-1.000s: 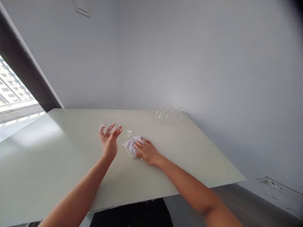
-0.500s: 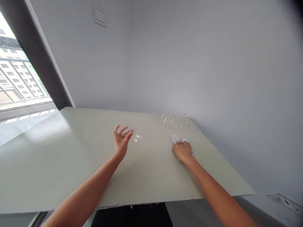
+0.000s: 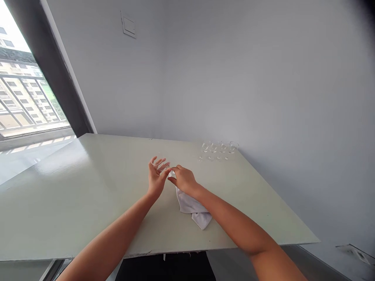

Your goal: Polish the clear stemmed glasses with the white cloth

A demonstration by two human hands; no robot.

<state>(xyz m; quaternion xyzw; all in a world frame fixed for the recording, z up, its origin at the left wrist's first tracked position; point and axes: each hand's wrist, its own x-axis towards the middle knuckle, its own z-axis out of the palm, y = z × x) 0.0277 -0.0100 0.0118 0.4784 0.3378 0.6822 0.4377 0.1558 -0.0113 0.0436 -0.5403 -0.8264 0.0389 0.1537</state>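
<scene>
My left hand (image 3: 157,175) is curled around the bowl of a clear wine glass (image 3: 160,165), which is held tilted above the table. My right hand (image 3: 184,178) meets it there, its thumb and forefinger closed at the stem and foot of the same glass. From beneath the right hand a whitish cloth (image 3: 189,203) trails down toward me, with one corner folded. The right hand's other fingers are hidden, and I cannot make out whether the cloth's lower end rests on the table.
Several clear stemmed glasses (image 3: 218,148) stand grouped at the table's far right, near the wall. The pale glossy table (image 3: 102,203) has its front edge close to my body. A window is at the left, and a switch plate (image 3: 129,25) is on the wall.
My right hand has left the table's right side and come over to the glass, and the cloth has moved left and nearer with it. My left hand has shifted slightly right, still holding the glass.
</scene>
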